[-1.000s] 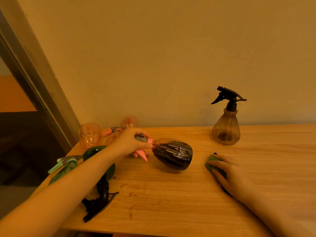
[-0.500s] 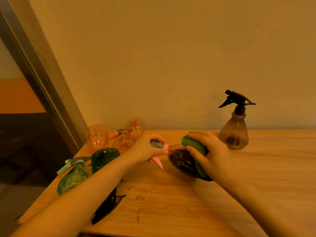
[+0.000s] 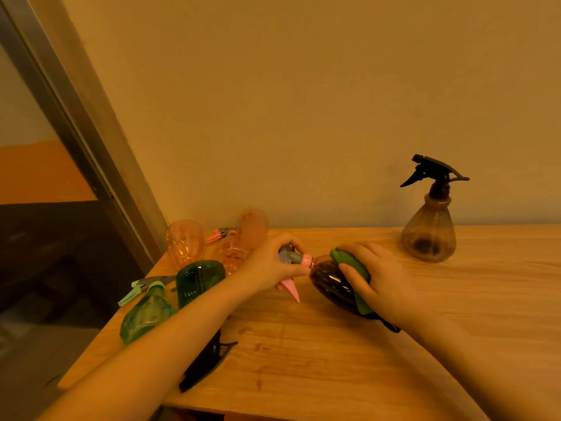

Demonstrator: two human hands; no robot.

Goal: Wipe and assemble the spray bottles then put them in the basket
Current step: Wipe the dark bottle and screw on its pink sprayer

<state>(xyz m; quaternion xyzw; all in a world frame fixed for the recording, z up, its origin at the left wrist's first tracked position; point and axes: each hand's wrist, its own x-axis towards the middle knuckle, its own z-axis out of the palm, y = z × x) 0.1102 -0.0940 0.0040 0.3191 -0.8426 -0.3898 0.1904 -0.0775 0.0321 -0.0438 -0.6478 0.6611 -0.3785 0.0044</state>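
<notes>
A dark brown spray bottle (image 3: 329,282) lies on its side over the wooden table (image 3: 303,354), with a pink and grey trigger head (image 3: 296,261) screwed on. My left hand (image 3: 270,264) grips that trigger head. My right hand (image 3: 379,281) holds a green cloth (image 3: 352,265) curled round the bottle's body. An assembled brown bottle with a black trigger (image 3: 429,220) stands upright at the back right. No basket is in view.
At the table's left end lie two green bottles (image 3: 197,282) (image 3: 145,314), several orange bottle bodies (image 3: 184,243), a pink trigger head (image 3: 220,233) and a black trigger head (image 3: 203,364) under my left forearm. A metal door frame (image 3: 91,141) stands left.
My right hand lifted the green cloth from the table onto the dark bottle and now rubs lower along its side. My left hand keeps its grip on the trigger head.
</notes>
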